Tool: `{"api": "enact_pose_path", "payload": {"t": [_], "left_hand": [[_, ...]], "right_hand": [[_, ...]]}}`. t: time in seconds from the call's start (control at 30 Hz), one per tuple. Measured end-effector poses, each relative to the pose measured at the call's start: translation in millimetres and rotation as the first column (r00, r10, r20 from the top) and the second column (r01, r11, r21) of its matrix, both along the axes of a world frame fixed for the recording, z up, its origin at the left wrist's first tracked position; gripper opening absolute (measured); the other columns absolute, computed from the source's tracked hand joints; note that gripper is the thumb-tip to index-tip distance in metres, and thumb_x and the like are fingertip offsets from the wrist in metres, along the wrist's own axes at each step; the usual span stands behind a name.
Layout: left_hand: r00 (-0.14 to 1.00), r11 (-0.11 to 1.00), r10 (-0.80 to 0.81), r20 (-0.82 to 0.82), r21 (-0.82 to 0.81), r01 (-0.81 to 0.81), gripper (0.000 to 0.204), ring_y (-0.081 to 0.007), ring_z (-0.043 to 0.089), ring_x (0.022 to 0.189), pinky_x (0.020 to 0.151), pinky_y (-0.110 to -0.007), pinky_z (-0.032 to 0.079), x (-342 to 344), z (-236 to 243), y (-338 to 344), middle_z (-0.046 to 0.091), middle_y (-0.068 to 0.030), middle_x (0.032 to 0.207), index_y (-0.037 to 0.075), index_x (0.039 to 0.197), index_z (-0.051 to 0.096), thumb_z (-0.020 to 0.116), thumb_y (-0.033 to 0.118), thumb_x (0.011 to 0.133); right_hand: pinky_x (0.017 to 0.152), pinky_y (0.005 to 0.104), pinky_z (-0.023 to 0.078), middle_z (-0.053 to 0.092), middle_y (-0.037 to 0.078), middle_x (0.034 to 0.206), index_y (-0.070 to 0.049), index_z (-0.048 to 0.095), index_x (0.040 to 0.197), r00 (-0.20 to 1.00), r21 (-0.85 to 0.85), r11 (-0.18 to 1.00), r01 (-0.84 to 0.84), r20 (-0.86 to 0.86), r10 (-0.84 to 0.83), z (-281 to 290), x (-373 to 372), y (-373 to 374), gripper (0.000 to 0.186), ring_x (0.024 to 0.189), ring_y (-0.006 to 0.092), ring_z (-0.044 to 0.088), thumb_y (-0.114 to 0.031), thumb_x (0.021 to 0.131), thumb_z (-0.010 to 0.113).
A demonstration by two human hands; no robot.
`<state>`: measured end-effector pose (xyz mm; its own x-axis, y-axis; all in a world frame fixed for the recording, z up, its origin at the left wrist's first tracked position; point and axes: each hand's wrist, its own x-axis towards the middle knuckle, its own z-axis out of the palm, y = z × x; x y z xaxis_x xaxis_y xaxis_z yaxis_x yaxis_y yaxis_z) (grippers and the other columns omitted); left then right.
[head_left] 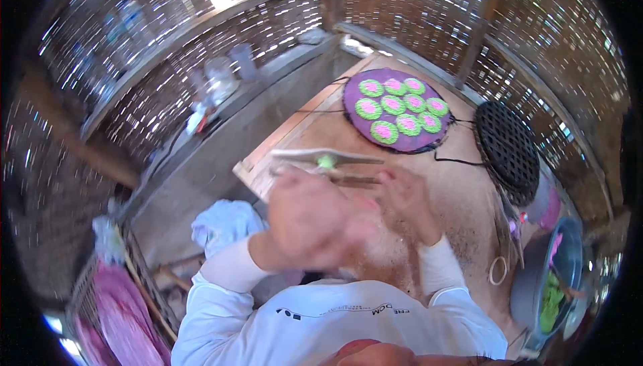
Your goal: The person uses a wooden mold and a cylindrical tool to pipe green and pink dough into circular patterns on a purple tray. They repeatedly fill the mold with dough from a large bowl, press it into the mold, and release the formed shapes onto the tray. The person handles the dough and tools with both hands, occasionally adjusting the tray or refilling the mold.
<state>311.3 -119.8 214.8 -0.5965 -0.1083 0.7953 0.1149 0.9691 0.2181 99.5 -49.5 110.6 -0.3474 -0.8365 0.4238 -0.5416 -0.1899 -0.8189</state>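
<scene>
In front of me, near the left edge of the tabletop, lies a wooden tool with two long slats (355, 156), one behind the other. A small lump of bright green dough (326, 162) sits between the slats. My left hand (311, 215) is raised just in front of the tool, smeared by motion, so its fingers cannot be made out. At the right end of the nearer slat, my right hand (405, 198) has its fingers bent around the wood. Farther back rests a round purple mat (394, 106) bearing several green rings with pink centres (393, 104).
A round black lattice rack (507, 153) leans at the right edge of the wooden tabletop (462, 192). A grey tub (529, 292) holding green and pink material stands at lower right. A pale blue cloth (228, 224) lies at left. Bottles (134, 18) line a wall shelf.
</scene>
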Motion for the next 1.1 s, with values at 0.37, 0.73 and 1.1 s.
{"api": "enact_pose_path", "payload": {"t": [0.37, 0.73, 1.1], "left_hand": [[0.865, 0.913, 0.340, -0.370, -0.090, -0.398, 0.025, -0.0054, 0.034, 0.042, 0.046, -0.025, 0.017, 42, 11, 204, 0.043, 0.0076, 0.052, 0.005, 0.085, 0.063, 0.072, 0.025, 0.071], [0.618, 0.634, 0.733, -0.283, -0.045, -0.772, 0.018, -0.0114, 0.044, 0.047, 0.045, -0.027, 0.028, 117, 23, 345, 0.043, 0.0011, 0.058, 0.003, 0.072, 0.057, 0.064, 0.019, 0.076], [0.574, 0.613, 0.754, -0.318, 0.027, -0.790, 0.021, -0.0112, 0.047, 0.051, 0.046, -0.026, 0.029, 196, 10, 429, 0.047, 0.0012, 0.062, 0.004, 0.077, 0.057, 0.065, 0.024, 0.076]], "right_hand": [[0.060, 0.0346, 0.048, 0.066, 0.010, 0.075, -0.006, 0.066, 0.082, 0.654, 0.075, 0.692, -0.718, -0.269, 0.708, -39, 91, 111, 0.009, 0.065, 0.0259, 0.063, -0.012, 0.076, 0.062], [0.058, 0.0341, 0.048, 0.064, 0.013, 0.077, -0.004, 0.065, 0.083, 0.303, 0.118, 0.342, -0.932, -0.264, 0.916, -44, 217, 135, 0.011, 0.065, 0.0274, 0.062, -0.012, 0.078, 0.062], [0.067, 0.0352, 0.048, 0.064, 0.016, 0.089, 0.000, 0.055, 0.112, 0.176, 0.226, 0.151, -0.962, 0.095, 0.980, -90, 502, 140, 0.042, 0.073, 0.0244, 0.064, -0.032, 0.085, 0.053]]}}
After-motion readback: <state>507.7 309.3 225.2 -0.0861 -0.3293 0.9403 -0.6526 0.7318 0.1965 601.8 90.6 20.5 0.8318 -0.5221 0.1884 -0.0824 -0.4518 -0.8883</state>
